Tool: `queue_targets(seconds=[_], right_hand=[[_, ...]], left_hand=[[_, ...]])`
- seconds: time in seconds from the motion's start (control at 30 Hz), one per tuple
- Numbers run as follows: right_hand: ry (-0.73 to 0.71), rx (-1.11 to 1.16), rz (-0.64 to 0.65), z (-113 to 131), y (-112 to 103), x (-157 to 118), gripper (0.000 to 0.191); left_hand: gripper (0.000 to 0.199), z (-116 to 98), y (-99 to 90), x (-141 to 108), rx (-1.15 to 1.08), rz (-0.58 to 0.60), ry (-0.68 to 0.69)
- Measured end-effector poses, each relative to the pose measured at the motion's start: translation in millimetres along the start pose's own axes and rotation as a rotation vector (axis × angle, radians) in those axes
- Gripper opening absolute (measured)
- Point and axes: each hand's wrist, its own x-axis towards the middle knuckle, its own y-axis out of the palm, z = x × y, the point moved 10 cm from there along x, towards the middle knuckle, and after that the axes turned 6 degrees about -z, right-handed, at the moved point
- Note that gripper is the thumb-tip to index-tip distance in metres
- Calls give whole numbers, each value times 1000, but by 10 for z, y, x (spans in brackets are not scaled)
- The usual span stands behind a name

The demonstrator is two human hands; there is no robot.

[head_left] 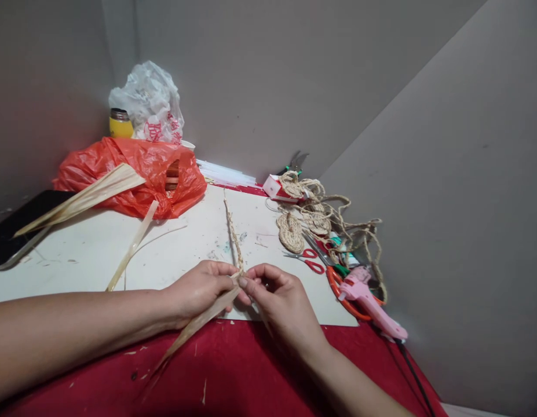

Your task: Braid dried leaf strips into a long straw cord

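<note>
In the head view, a thin, pale tan braid of dried plant fibre lies lengthwise on a white, flat board, its narrow tip pointing away from the person and its near end between the two hands. The left hand is closed, thumb and fingers pinching the strands at that near end; a broad, papery, straw-coloured strip trails from beneath its thumb over a deep red cloth. The right hand is closed too, its thumb and forefinger tips pressed together on the same end of the braid, just beside the left fingertips; its other fingers are curled, and whether they hold anything cannot be told. To the left, a wide, dry, beige husk strip lies across a black, flat slab and a crumpled, red plastic bag. To the right are small scissors with red handles, a flat, coiled, tan braided piece, and a pink plastic glue gun near the board's edge. Behind these, tan braided cord lies in a loose tangle.
</note>
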Motion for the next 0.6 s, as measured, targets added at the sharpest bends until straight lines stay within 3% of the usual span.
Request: queue_targets(seconds=[0.2, 0.4, 0.6], right_hand=[[-118, -129, -33, 91, -40, -19, 18], [-233, -233, -14, 175, 16, -11, 11], [-110, -80, 27, 146, -49, 84, 25]], left_hand=[[17, 56, 39, -12, -58, 33, -64], [15, -2, 8, -25, -36, 23, -15], [19, -25, -11, -31, 1, 3, -9]])
